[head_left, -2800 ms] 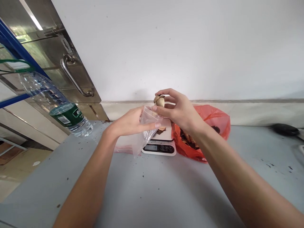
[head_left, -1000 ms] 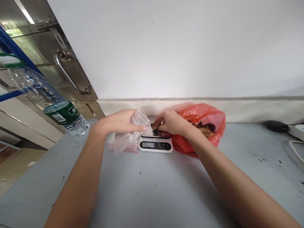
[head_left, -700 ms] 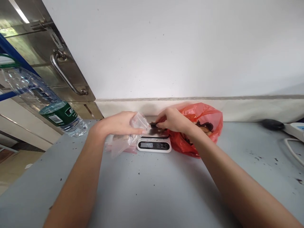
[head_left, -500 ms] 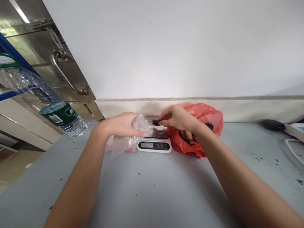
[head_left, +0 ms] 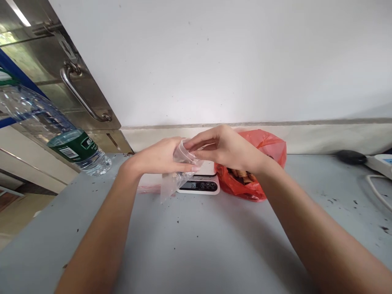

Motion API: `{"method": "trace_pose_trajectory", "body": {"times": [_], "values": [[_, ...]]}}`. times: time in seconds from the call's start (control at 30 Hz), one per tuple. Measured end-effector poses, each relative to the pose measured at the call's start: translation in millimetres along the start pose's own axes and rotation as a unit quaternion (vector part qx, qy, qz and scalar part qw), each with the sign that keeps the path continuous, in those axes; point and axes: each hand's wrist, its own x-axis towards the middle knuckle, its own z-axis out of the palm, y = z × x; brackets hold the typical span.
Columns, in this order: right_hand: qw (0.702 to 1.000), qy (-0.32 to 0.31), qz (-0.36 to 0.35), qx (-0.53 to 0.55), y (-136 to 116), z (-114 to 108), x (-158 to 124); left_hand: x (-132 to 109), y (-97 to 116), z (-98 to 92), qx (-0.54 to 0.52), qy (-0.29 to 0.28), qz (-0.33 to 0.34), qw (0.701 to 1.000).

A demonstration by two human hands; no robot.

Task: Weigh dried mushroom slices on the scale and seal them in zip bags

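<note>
Right hand moved from scale to clear bag, fingers curled, cannot tell on what, left hand clasping bag near mouth

Site: workroom, exact kind unclear

Indoors. Grey worktop, sprinkled with dark crumbs, abuts plain white wall. Digital scale on worktop. Left: steel door with bar handle. Utilitarian fittings; kitchen or lab cannot be determined.
</note>
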Motion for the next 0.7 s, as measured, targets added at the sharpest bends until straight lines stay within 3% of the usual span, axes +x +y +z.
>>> {"method": "trace_pose_trajectory", "body": {"times": [0.13,0.27,0.47,0.6,0.7], "values": [[0.997,0.038,-0.013,0.059,-0.8,-2.6,-1.3,-3.9,1.6,-3.1,-0.061,0.024,0.019,0.998],[0.997,0.072,-0.018,0.015,-2.3,-12.8,-6.7,-7.9,2.5,-7.7,-0.089,0.01,0.006,0.996],[0.999,-0.009,-0.042,-0.027,-6.5,-31.1,-16.7,-7.8,5.8,-11.9,-0.168,0.042,0.124,0.977],[0.991,0.07,-0.053,-0.098,-17.8,-27.0,-16.3,-5.5,6.1,-11.9,-0.179,0.043,0.132,0.974],[0.976,0.14,-0.063,-0.155,-21.5,-19.8,-13.4,-6.4,9.6,-10.7,-0.149,0.061,0.086,0.983]]}}
